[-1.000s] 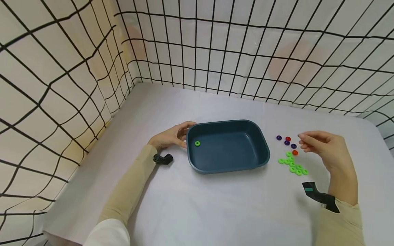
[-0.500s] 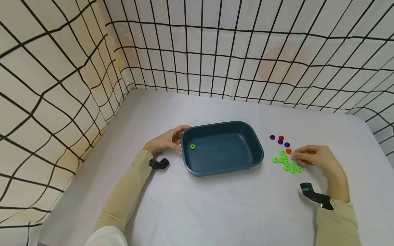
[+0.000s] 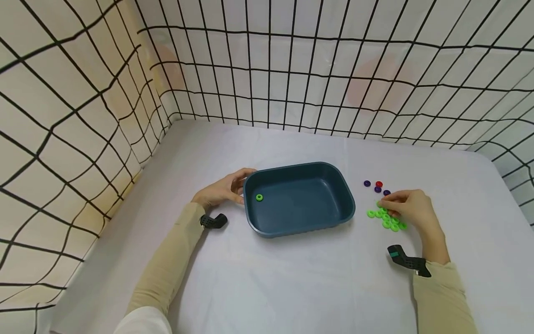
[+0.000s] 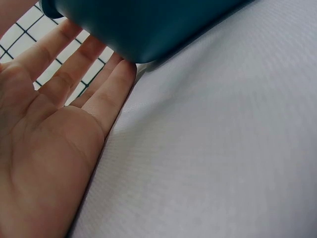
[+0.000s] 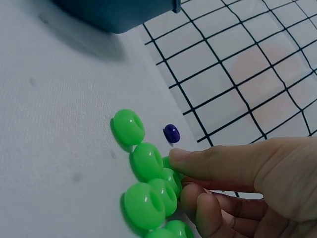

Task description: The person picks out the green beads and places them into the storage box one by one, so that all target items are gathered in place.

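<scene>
A dark teal rectangular tub (image 3: 300,229) stands on the table with one green ring bead (image 3: 259,197) inside, near its left end. My left hand (image 3: 221,191) touches the outside of that end, fingers mostly straight in the left wrist view. At the right lies a cluster of green ring beads (image 3: 386,224). My right hand (image 3: 413,208) is over its far side, thumb and index fingertips pinching a green bead (image 5: 167,162) that is mostly covered by the thumb. Beyond it are several purple beads (image 3: 367,183) and a red bead (image 3: 379,184).
A white cloth (image 3: 292,283) covers the table. White walls with a black wire-like grid (image 3: 267,65) rise along the far and left sides. The tub's right end is a short distance left of the beads.
My right hand has come down and moved left onto the green beads; the orange-red bead beside them is now hidden. My left hand stays at the tub. The head view has shifted slightly.
</scene>
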Available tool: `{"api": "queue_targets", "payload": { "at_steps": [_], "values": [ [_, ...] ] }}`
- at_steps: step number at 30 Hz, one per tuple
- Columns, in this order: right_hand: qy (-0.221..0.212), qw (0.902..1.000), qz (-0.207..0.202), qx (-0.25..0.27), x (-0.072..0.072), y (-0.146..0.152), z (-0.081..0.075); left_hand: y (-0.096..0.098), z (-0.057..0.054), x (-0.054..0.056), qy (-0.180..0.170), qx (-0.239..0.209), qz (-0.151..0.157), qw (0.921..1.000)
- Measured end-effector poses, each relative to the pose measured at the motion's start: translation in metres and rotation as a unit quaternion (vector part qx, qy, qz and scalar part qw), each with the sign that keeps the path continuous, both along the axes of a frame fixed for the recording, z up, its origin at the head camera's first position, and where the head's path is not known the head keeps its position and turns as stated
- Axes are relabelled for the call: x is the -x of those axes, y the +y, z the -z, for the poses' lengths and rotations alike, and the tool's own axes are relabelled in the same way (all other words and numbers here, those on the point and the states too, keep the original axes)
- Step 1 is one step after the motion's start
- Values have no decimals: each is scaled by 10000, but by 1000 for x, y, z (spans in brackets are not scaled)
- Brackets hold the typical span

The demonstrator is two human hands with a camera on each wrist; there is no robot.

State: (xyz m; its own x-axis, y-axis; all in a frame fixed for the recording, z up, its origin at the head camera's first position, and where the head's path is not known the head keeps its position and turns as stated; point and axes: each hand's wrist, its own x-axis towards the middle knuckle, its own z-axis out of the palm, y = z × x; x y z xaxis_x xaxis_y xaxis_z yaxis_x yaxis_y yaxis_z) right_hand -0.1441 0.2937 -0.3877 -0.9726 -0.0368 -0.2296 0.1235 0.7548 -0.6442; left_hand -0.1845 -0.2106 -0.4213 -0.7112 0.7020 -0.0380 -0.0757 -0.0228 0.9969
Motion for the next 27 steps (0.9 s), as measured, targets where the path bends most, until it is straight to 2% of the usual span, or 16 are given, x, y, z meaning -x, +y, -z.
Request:
{"api": "queue_targets", "payload": {
  "at_steps": [19,27],
  "values": [
    [296,9996,6,-50,-4,-10,-3,-1,2,-3,76,-11,6,10000],
    [-125,9979,564,295,-4,-6,-2,0,1,-3,23,-82,15,10000]
  ]
}}
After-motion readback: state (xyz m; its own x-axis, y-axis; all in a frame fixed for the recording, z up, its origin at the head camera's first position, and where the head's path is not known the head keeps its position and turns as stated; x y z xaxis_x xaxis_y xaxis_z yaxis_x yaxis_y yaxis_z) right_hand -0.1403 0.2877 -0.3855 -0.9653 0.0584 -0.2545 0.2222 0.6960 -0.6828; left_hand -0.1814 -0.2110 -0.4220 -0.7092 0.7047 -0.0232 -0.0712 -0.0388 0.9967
